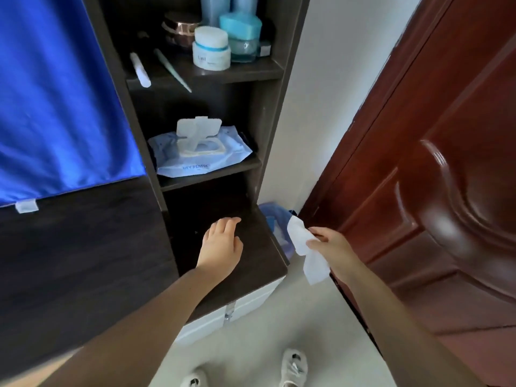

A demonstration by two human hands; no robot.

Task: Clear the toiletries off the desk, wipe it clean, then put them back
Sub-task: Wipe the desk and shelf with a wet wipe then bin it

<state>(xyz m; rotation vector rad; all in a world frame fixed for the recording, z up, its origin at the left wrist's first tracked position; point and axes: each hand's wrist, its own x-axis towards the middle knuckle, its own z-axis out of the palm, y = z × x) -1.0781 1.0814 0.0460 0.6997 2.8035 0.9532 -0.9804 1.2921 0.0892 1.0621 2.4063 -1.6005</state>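
Red-brown door (446, 163), pale floor (293, 325)

blue bottles (220, 7) cut off at top, bin (275, 222) mostly hidden

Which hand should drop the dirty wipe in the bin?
The right hand. It already pinches the white wipe and hangs beside the blue-lined bin past the desk's edge. The left hand holds nothing and rests open over the dark desk top.
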